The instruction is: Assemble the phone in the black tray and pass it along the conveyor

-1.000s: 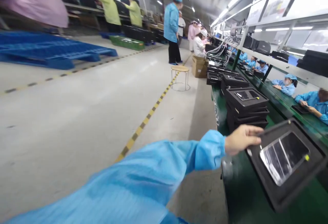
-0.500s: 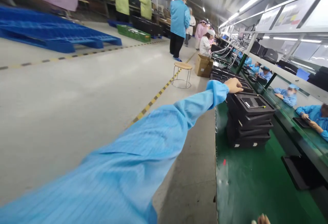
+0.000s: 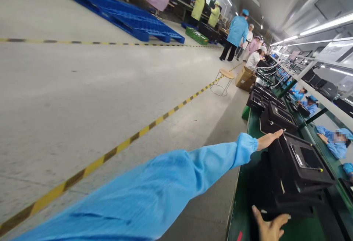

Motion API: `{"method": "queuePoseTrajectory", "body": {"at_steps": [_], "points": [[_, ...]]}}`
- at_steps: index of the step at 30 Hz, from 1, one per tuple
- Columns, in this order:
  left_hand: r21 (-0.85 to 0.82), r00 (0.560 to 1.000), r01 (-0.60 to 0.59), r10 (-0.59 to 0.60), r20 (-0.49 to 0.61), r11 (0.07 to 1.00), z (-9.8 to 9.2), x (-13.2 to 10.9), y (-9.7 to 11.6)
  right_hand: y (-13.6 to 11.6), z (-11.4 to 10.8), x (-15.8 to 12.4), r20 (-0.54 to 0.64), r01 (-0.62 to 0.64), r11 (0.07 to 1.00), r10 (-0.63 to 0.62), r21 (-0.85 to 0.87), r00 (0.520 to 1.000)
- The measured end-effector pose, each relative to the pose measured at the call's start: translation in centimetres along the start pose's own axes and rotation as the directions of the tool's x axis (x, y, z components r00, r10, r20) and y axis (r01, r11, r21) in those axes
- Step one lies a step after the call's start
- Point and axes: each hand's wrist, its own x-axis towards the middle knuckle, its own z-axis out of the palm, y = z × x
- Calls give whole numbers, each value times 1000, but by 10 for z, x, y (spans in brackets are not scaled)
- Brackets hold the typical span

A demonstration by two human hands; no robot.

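A stack of black trays (image 3: pixel 311 180) stands on the green bench top. Its top tray holds a flat device with a dark screen (image 3: pixel 307 156). My left hand (image 3: pixel 268 140), in a blue sleeve, reaches to the far side of the stack; its fingers are stretched out together against or just beside the upper edge. At the near side, low in the view, my right hand (image 3: pixel 268 227) has its fingers spread beside the lower trays. Whether its fingertips touch them, I cannot tell. Nothing shows in either hand.
More black trays (image 3: pixel 278 117) sit farther along the bench. A round stool (image 3: pixel 227 74) and a cardboard box (image 3: pixel 245 78) stand on the floor beyond. Across the line, co-workers in blue (image 3: pixel 335 141) sit at the right. A blue pallet (image 3: pixel 118 9) lies at the left.
The view has turned and come closer to the stack. My left hand has moved from behind the stack to its far side. My right hand has come up to its near side.
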Motion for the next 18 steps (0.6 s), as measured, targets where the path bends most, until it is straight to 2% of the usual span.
{"method": "queuePoseTrajectory", "body": {"at_steps": [2,4,7,9,11,13,15,18], "points": [[61,1000,8,-6,-28,998,-16,-19,-16,-2,20,13,-72,-28,996,21,-87,997],[135,995,19,-6,-96,991,-28,-49,-41,-8,39,27,-138,-37,991,19,-130,990],[276,987,76,-33,-158,958,-32,-93,-91,-26,57,58,-111,-6,995,-5,-99,994],[510,987,9,74,-142,860,-29,-108,-123,-47,63,81,-69,1,995,-8,-102,998],[681,982,-44,158,-106,731,-26,-109,-145,-72,69,102,-49,-4,988,-4,-155,999],[761,982,-46,170,-86,648,-26,-104,-153,-97,75,120,-58,-30,976,18,-217,998],[803,985,-37,156,-70,595,-27,-98,-152,-115,78,138,-66,-55,966,40,-252,997],[835,990,-38,136,-45,548,-30,-90,-144,-112,64,164,16,27,957,-24,-290,1000]]}}
